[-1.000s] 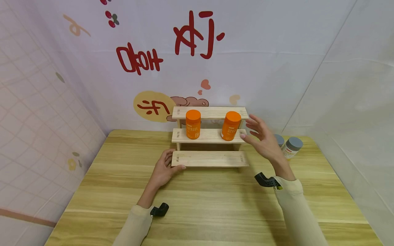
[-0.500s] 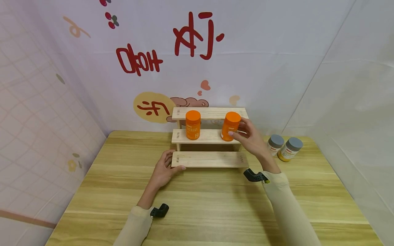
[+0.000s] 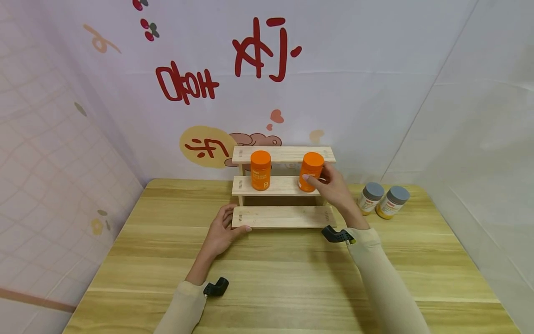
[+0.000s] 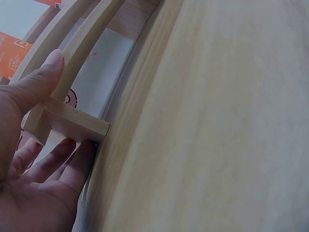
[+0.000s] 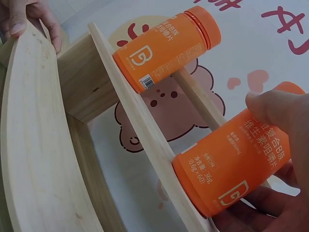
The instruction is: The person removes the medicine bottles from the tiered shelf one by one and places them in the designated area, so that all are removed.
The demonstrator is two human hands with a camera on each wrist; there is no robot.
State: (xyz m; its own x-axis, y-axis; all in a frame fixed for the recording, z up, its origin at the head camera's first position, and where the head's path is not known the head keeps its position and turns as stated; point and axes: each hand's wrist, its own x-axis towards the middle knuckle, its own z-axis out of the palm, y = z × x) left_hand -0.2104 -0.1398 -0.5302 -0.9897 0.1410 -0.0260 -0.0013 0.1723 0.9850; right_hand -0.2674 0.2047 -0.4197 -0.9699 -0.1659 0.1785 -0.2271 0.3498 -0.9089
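Observation:
A three-step wooden display rack [image 3: 283, 217] stands against the back wall. My left hand [image 3: 219, 234] grips the left end of its lowest step; in the left wrist view the thumb lies over the front board and the fingers curl behind the side panel [image 4: 77, 121]. On the middle step, my right hand [image 3: 333, 189] holds the right-hand orange pill bottle [image 5: 227, 162], thumb on the near side and fingers round the back. This bottle stands upright, its base on the step. A matching orange bottle [image 3: 260, 172] stands on the same step's left part.
Two grey-capped bottles with white labels, a left one [image 3: 370, 198] and a right one [image 3: 392, 202], stand on the wooden table [image 3: 267, 278] right of the rack. A printed cloth wall [image 3: 354, 93] rises close behind the rack.
My right hand has moved left from beside the rack and taken hold of the right-hand orange bottle. The grey-capped bottles have come into fuller view. My left hand has stayed in place.

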